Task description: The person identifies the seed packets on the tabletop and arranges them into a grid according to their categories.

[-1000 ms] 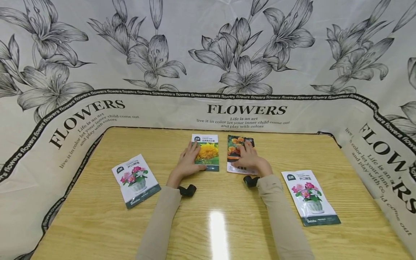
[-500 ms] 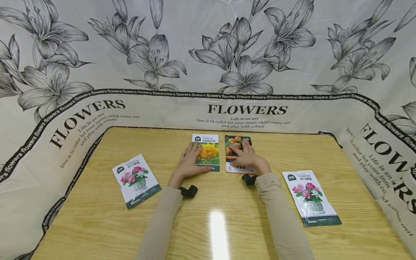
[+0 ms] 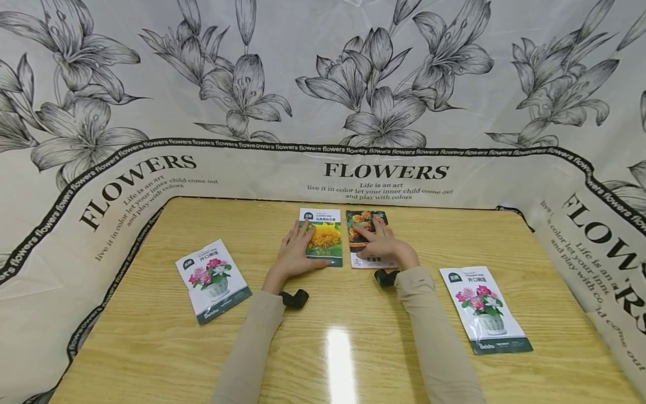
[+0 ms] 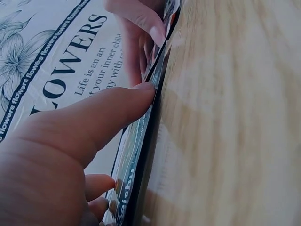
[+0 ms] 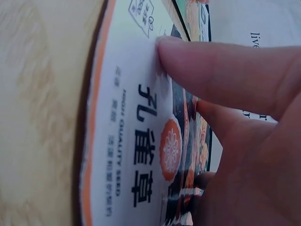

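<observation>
Two seed packets lie side by side at the far middle of the table. My left hand [image 3: 294, 252] rests over the left edge of the yellow-flower seed packet [image 3: 327, 238], fingers spread. In the left wrist view the thumb [image 4: 127, 103] lies on the packet's near dark strip. My right hand [image 3: 387, 247] rests on the orange-flower seed packet [image 3: 359, 217], its fingers extended across the picture. In the right wrist view the thumb touches this packet's white lower part [image 5: 108, 155]. A narrow gap separates the two packets in the head view.
A white seed packet with pink flowers [image 3: 209, 303] lies tilted at the left. A matching pink-flower packet [image 3: 466, 292] lies at the right. Flower-printed cloth [image 3: 272, 174] rises behind the wooden table [image 3: 323, 303]. Small black devices [image 3: 296, 298] sit at both wrists.
The orange-flower packet has slid left under my right hand, closer to the yellow-flower packet. My left thumb has extended slightly right along its packet's near edge.
</observation>
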Motion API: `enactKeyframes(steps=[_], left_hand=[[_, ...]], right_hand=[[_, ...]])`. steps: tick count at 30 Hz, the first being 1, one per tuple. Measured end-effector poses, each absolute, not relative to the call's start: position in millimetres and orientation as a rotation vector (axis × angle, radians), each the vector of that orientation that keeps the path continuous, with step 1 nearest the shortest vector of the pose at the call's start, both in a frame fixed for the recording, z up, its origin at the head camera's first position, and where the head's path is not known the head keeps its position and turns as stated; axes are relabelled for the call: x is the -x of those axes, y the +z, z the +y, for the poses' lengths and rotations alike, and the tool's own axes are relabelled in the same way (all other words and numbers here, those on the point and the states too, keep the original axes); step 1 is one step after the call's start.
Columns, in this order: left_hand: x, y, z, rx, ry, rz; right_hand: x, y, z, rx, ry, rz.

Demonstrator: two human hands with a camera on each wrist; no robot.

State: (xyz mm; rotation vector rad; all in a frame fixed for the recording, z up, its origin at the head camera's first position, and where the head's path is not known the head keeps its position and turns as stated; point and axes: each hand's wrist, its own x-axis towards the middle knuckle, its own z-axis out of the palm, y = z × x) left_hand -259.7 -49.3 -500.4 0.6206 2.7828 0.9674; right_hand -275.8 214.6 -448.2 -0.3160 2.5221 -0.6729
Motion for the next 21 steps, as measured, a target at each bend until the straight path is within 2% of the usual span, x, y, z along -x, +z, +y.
enactKeyframes(steps=[21], left_hand=[[259.5,-505.4,-50.0,-0.638,0.975,2.796]], right_hand=[[274.6,-457.4,211.3,0.321,-0.682,2.619]])
